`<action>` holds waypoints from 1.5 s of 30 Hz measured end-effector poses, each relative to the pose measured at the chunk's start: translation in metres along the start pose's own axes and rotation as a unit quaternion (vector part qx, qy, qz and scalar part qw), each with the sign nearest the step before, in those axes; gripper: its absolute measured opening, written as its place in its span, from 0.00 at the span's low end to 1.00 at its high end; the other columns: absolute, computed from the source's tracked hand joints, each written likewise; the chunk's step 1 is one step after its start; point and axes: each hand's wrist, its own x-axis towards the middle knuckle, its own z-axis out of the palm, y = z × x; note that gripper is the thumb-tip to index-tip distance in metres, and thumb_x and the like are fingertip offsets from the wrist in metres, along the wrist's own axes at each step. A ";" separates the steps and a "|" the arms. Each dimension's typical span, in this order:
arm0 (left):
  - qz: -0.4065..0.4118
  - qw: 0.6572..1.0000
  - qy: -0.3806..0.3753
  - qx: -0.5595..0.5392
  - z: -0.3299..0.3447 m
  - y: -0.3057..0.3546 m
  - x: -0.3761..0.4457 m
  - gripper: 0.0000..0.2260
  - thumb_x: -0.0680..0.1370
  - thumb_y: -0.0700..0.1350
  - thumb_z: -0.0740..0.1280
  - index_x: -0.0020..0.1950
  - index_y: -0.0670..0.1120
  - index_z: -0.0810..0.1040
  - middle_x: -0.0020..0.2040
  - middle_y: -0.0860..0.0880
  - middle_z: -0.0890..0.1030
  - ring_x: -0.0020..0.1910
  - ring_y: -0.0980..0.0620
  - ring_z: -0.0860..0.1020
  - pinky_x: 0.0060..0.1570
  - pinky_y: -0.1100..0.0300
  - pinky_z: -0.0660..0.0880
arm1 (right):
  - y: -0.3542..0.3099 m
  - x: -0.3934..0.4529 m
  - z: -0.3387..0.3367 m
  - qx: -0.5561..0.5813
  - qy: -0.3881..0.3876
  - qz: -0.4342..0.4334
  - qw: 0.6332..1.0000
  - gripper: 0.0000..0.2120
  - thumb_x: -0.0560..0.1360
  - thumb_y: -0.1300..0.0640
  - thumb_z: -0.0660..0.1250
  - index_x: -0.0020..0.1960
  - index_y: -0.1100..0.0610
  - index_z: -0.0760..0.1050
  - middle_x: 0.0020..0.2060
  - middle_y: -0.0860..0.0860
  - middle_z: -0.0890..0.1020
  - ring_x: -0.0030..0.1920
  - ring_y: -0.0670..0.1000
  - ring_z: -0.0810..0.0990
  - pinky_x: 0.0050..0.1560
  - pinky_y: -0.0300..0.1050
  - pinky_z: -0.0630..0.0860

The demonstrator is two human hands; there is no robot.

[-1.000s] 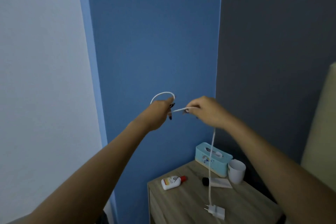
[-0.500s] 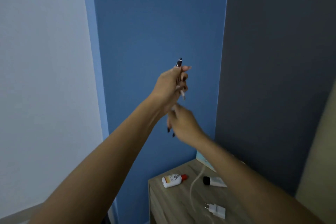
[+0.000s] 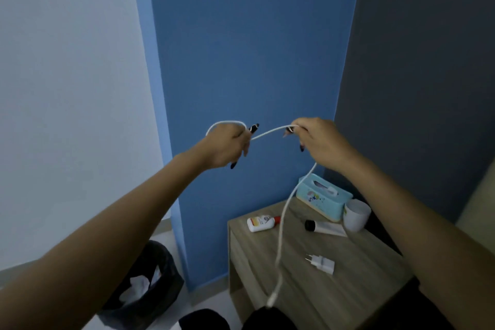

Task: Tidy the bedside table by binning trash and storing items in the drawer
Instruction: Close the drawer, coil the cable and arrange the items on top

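Observation:
A white charging cable (image 3: 280, 233) is held up in the air in front of the blue wall. My left hand (image 3: 227, 147) grips one end, with a small loop of cable arching over its knuckles. My right hand (image 3: 318, 140) pinches the cable a short span to the right. From there the rest hangs down, and its free plug end dangles in front of the wooden bedside table (image 3: 316, 286). On the table lie a white charger plug (image 3: 321, 263), a white bottle with a red cap (image 3: 261, 223) and a white tube with a black cap (image 3: 324, 228).
A light blue tissue box (image 3: 322, 197) and a white cup (image 3: 356, 215) stand at the back of the table. A black-lined bin (image 3: 150, 284) with white trash inside sits on the floor to the left. A beige bed edge shows at the far right.
My hands have come down and spread apart, stretching a span of cable between them. The view has tilted down, so the bin and more of the table now show.

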 end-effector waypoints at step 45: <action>-0.050 0.781 -0.093 -0.615 0.029 0.071 0.003 0.14 0.84 0.46 0.52 0.43 0.45 0.71 0.27 0.52 0.73 0.23 0.57 0.72 0.31 0.65 0.73 | -0.044 -0.036 0.073 0.157 -0.091 0.112 0.977 0.11 0.81 0.59 0.52 0.41 0.58 0.68 0.34 0.52 0.74 0.33 0.48 0.71 0.40 0.45 0.70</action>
